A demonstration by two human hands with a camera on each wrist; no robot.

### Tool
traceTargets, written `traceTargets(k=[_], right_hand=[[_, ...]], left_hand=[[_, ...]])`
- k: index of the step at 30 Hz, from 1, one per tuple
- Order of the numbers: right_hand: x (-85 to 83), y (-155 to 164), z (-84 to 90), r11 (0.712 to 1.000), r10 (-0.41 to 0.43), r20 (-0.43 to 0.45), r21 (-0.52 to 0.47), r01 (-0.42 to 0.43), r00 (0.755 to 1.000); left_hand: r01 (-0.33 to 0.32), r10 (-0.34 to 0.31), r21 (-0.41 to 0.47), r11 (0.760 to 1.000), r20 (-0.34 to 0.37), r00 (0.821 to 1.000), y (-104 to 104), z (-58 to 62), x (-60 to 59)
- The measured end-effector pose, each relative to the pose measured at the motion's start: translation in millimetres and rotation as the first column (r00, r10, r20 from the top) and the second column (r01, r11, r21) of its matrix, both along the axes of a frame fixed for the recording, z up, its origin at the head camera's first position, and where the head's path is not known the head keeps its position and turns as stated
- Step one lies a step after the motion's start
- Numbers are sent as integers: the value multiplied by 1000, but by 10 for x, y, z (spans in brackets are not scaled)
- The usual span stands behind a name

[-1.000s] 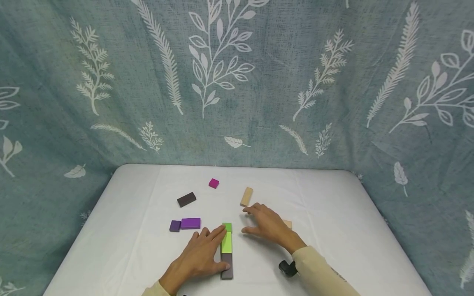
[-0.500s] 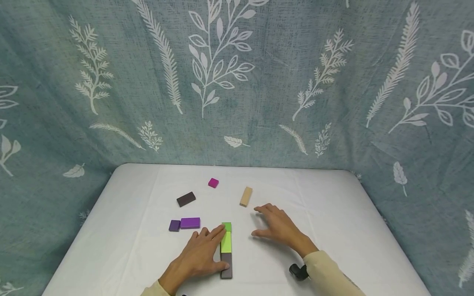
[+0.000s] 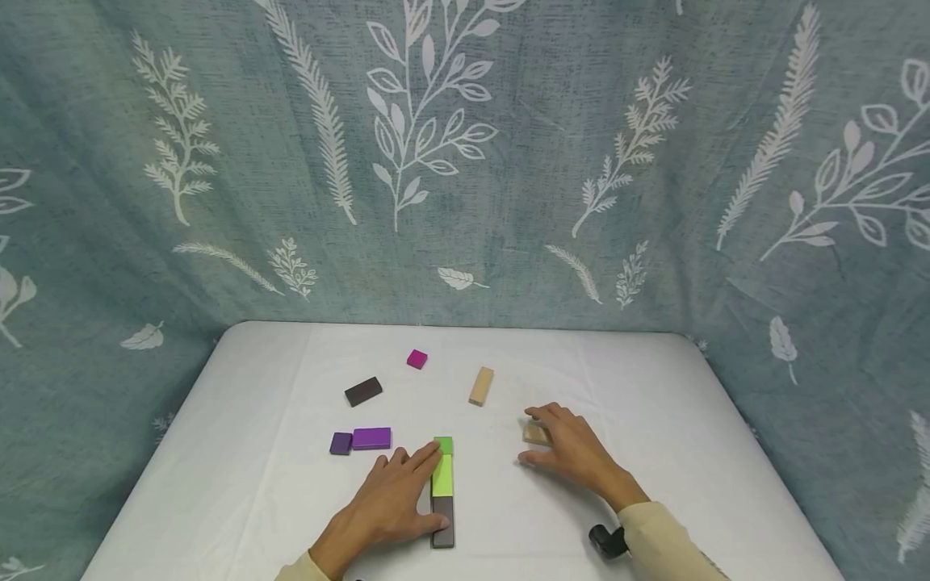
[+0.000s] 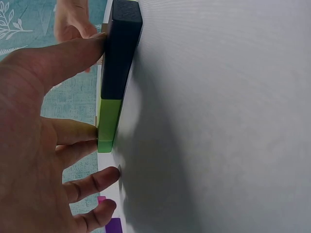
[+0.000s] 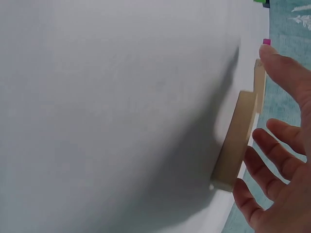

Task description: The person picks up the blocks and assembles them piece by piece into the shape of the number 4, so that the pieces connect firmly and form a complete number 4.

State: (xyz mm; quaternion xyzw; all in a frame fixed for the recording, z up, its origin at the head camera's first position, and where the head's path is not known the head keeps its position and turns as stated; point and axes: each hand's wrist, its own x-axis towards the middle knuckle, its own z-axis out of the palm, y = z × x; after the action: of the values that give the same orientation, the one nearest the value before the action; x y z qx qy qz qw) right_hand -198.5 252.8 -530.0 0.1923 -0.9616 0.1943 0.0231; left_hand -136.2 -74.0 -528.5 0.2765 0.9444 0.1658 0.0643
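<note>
Tan block (image 3: 536, 436) lies just under your right grip (image 3: 574, 450), which is spread about it; contact unclear. Probably light, stiff, smooth: pinch its long sides mid-length. Your left grip (image 3: 388, 504), also spread, touches the green block (image 3: 446, 445) and dark block (image 3: 442, 538).

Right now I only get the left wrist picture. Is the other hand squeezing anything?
Observer: No, the right hand is open beside a wooden block, not wrapped around it.
Operator: Okay! What's next to the purple block? Mine gets cut off.
Observer: A smaller dark purple block.
Operator: Anything farther back that I can't see?
Observer: Yes, a dark brown block.
</note>
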Motion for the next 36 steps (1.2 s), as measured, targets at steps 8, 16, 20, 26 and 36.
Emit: traceTargets(k=[8,16,20,26,36], right_hand=[[38,89,-124,999,-47,35,26,46,998],[1,50,-150,999,-40,-5,17,40,999],[6,52,-155,998,-49,-14,23,50,999],[34,53,-161,998,-60,-5,16,60,998],[-11,43,-87,998,-47,-41,28,49,998]], left_hand=[[-2,2,0,1000,55,998,-3,-12,64],[-10,10,-5,1000,24,1000,-33,-40,59],[-6,6,6,1000,40,999,-29,-53,64],[1,-1,2,1000,40,999,-30,-55,66],[-4,4,-4,1000,25,1000,-11,-31,13]])
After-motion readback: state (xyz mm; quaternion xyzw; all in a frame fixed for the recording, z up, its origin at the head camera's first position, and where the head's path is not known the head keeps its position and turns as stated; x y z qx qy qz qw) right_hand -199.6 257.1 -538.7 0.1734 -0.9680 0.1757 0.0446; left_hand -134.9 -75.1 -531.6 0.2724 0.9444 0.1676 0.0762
